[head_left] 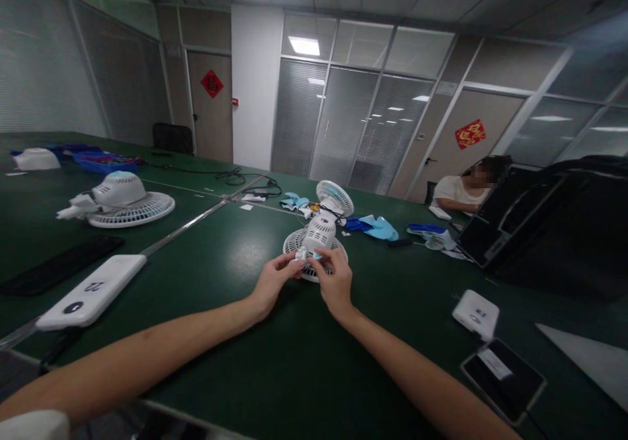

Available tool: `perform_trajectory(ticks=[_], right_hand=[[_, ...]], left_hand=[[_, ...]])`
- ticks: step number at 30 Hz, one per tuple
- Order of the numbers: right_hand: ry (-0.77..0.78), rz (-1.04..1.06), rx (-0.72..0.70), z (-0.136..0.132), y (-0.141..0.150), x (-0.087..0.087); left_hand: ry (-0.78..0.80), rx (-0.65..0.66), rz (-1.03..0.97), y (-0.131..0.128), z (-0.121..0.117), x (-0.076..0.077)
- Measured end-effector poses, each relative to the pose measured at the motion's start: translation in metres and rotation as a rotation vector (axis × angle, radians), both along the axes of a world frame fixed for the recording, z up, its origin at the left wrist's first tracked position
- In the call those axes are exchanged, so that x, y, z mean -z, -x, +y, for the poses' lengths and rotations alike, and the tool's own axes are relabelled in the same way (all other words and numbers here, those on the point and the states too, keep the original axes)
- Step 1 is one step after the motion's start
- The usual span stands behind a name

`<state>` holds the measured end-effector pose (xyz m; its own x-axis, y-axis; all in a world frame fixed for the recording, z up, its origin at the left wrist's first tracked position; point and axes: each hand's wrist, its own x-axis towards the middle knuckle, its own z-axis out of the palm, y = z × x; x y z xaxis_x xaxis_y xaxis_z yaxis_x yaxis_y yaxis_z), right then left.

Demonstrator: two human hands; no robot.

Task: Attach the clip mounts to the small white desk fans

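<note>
A small white desk fan (320,233) lies face down on the green table, its round slotted grille against the surface. My left hand (275,282) is closed, thumb and fingers pinching the white joint piece (301,255) at the near end of the fan's housing. Close beside it, my right hand (336,280) pinches a small light-blue piece (317,255) at that same end. Fingers partly hide where the two pieces meet. Just behind the housing stands another round white grille (335,198), with a dark cable near it.
Another white fan (120,198) lies face down at left. Nearer are a white power bank (93,293) and a black slab (61,265). Light-blue fan blades (380,227), a black case (544,224), a white device (475,314) and a phone (503,380) lie right. A person (466,188) sits beyond.
</note>
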<state>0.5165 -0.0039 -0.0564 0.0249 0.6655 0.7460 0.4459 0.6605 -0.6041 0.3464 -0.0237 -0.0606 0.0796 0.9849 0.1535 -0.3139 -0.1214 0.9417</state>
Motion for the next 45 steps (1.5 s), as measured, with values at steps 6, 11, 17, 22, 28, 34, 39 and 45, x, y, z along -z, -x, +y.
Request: perform_trajectory(ticks=[6, 11, 17, 22, 28, 34, 39, 45], right_hand=[[0.059, 0.137, -0.032, -0.0017, 0.0015, 0.0039], [0.071, 0.131, -0.029, 0.0024, -0.0002, 0.0086], [0.006, 0.116, -0.04, 0.0004, -0.0008, 0.0101], [0.022, 0.097, -0.033, 0.0012, -0.0015, 0.0105], [0.029, -0.001, -0.075, 0.0017, -0.0021, 0.0086], [-0.009, -0.062, -0.085, -0.0052, -0.0025, 0.0019], [0.111, 0.016, -0.083, -0.003, -0.0032, 0.0061], [0.054, 0.003, -0.153, -0.0053, -0.001, 0.0056]], left_hand=[[0.008, 0.007, 0.014, -0.0032, -0.0043, -0.0005], [0.003, 0.033, -0.092, -0.0025, -0.0009, 0.0046], [-0.044, 0.063, -0.067, -0.0002, 0.0004, 0.006], [-0.046, 0.072, -0.032, -0.0009, -0.003, 0.002], [-0.062, 0.065, 0.017, -0.0004, -0.0037, 0.0021], [-0.094, 0.045, 0.025, 0.0017, -0.0017, 0.004], [-0.101, 0.055, 0.072, 0.001, -0.0017, 0.0037], [-0.078, 0.006, 0.028, -0.0016, -0.0007, 0.0026]])
